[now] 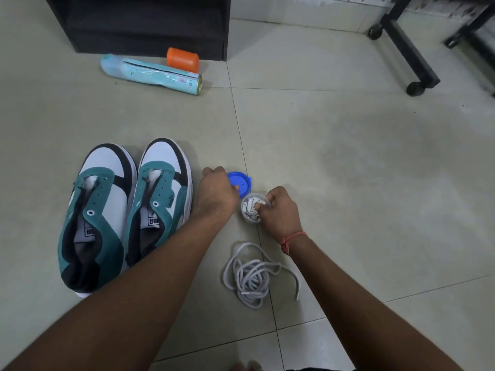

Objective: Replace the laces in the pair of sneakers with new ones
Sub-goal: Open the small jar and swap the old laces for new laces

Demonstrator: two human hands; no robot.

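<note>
Pair of sneakers (126,210): side by side on the floor (348,156) at far left, touching along their inner edges. Eyelets bare, no laces threaded (old ones judged already out). Long axis running near to far, toes pointing away from the wearer of the camera, heels nearest, openings facing up; likely parked so for easy reach of the eyelets later.

Spray can (152,73) and orange bar (183,59): lying on the floor beyond the sneakers, against a dark cabinet (139,22); apart from the work.

Left hand (218,190): just right of the sneakers, fingers curled over the edge of the blue lid (239,183). Lid flat on the floor, off the tub; probably being set aside or steadied. Holding the lid, as far as can be told (fingertips mostly hidden).

Small clear tub (250,210): upright on the floor, touching the lid, mouth up, stuffed with white laces (249,206) (judged the new ones).

Right hand (278,210): over the tub's right rim, fingers bent, pinching the laces inside; judged to be drawing them out.

Loose grey laces (254,274): a tangled heap on the floor nearer than the tub, between the two forearms, ends trailing right; no single axis. Judged the old pair, dropped clear of the sneakers.

Black wheeled frame (407,49): far right, well apart.
</note>
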